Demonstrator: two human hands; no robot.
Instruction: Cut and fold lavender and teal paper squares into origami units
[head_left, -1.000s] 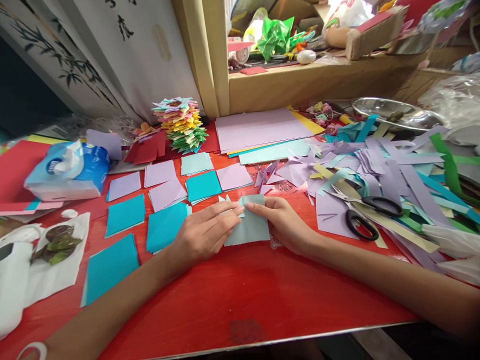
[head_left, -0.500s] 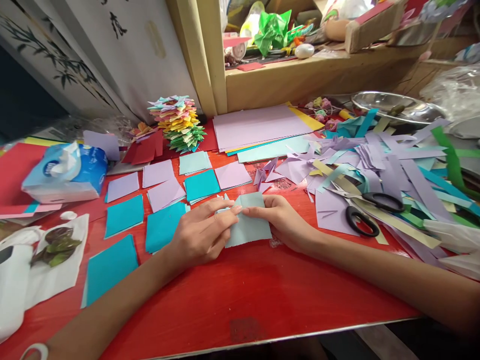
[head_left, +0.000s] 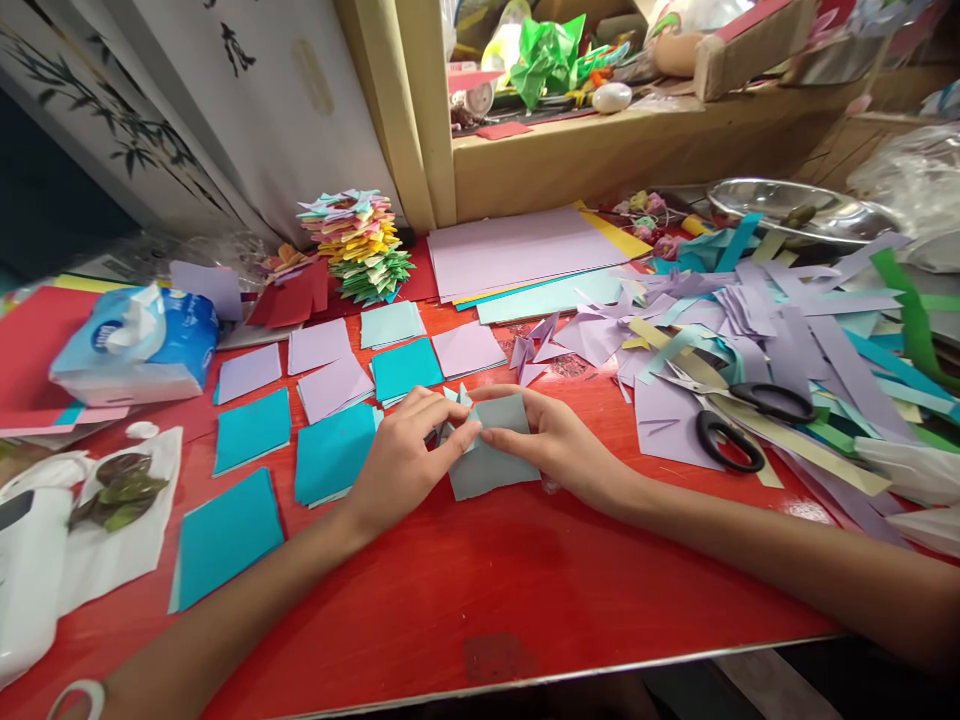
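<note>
A pale blue-green sheet of paper (head_left: 495, 465), creased and partly folded, is held between both hands above the red table (head_left: 420, 600). My left hand (head_left: 412, 450) pinches its left side, thumb and fingertips at a small raised fold. My right hand (head_left: 559, 435) grips the right side, thumb on the near face and fingers behind. The fingers hide part of the fold. Just behind the hands lie a stack of teal squares (head_left: 407, 370) and a stack of lilac squares (head_left: 469, 348). Another teal stack (head_left: 334, 452) lies beside my left hand.
Black-handled scissors (head_left: 727, 425) lie on paper strips (head_left: 802, 340) at the right. A folded-paper tower (head_left: 366, 245) stands behind the stacks. At the left are a tissue pack (head_left: 139, 340) and leaves (head_left: 124, 490) on a napkin. A metal bowl (head_left: 840, 215) sits at back right.
My left fingers have shifted on the paper, and a small pointed fold now stands up near the fingertips. My right fingers have curled further behind the sheet. The view has moved slightly.
</note>
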